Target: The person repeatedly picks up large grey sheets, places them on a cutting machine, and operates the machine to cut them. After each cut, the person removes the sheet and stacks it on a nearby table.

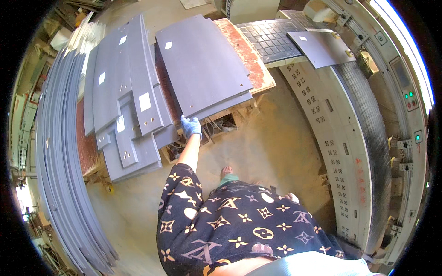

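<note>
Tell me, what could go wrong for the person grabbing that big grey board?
1. The left hand grips only one corner of the large grey panel, so it might tip or slide off the stack.
2. The right hand hangs at the person's side, giving no support.
3. A foot in an open sandal stands just below the overhanging panels, so a dropped board could hit toes.
</note>
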Demonstrator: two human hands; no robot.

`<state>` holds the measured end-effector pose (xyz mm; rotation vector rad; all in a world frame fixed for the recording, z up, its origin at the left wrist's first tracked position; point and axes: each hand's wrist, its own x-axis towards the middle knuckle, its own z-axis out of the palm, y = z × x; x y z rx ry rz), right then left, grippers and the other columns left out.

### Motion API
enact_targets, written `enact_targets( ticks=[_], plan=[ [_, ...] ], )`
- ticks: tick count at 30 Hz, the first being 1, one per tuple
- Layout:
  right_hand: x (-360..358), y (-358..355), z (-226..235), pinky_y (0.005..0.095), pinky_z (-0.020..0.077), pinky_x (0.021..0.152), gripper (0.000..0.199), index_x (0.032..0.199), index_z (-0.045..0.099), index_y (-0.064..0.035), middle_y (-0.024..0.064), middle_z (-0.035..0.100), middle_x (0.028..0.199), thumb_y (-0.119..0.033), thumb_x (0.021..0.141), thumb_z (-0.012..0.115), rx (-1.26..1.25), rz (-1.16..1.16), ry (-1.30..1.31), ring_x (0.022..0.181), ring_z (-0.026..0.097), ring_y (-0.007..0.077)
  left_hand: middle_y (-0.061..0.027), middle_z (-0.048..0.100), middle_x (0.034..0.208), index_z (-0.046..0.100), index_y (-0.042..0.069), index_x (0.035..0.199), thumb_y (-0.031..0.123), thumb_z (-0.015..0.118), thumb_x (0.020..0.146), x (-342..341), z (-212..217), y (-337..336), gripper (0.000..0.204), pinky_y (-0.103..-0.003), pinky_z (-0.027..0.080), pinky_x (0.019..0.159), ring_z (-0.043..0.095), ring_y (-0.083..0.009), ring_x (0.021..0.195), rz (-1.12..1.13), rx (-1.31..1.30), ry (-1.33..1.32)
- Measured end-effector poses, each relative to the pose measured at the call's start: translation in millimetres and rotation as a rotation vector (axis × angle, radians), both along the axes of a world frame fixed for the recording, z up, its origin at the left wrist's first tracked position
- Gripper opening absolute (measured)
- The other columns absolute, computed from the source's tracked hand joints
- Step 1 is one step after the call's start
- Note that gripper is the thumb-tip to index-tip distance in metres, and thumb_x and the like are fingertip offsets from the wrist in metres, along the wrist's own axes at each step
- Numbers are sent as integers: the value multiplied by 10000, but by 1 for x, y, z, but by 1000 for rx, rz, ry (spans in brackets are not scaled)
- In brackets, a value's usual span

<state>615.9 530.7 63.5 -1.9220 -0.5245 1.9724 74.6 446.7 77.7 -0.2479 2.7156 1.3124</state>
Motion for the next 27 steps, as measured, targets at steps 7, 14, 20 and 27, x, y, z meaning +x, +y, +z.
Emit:
enact_targets(
  ticks=[7, 14, 20, 27],
  plan=[
    [-107, 108, -22, 266, 322, 436, 149, 677, 421, -130, -2, 413, 588, -195, 806, 460, 287, 670, 88, 503, 399, 122, -52, 547, 872, 305, -4, 1246, 201, 611, 740, -14, -9, -8, 626, -298, 406, 776, 512, -170, 827, -71, 258, -28],
    [-401, 236, 21, 274, 419, 541, 271, 966, 559, -36, 46, 570, 811, -235, 783, 571, 627, 815, 250, 628, 506, 132, -67, 554, 887, 319, -8, 1244, 251, 632, 743, -27, -43, -14, 645, -301, 419, 766, 511, -162, 809, -31, 282, -21],
    [-505, 274, 34, 281, 450, 579, 236, 847, 605, -19, 70, 614, 768, -207, 713, 653, 341, 977, 336, 669, 557, 147, -56, 554, 890, 367, 31, 1208, 245, 638, 733, -40, -71, -24, 588, -274, 384, 641, 487, -144, 748, 45, 209, 135],
    [-477, 303, 114, 269, 459, 604, 240, 880, 595, -12, 40, 613, 813, -202, 745, 651, 291, 1101, 539, 678, 567, 140, -107, 584, 898, 460, 36, 1109, 335, 594, 775, -3, -20, 17, 468, -309, 459, 701, 547, -203, 798, 336, 222, 76]
  ],
)
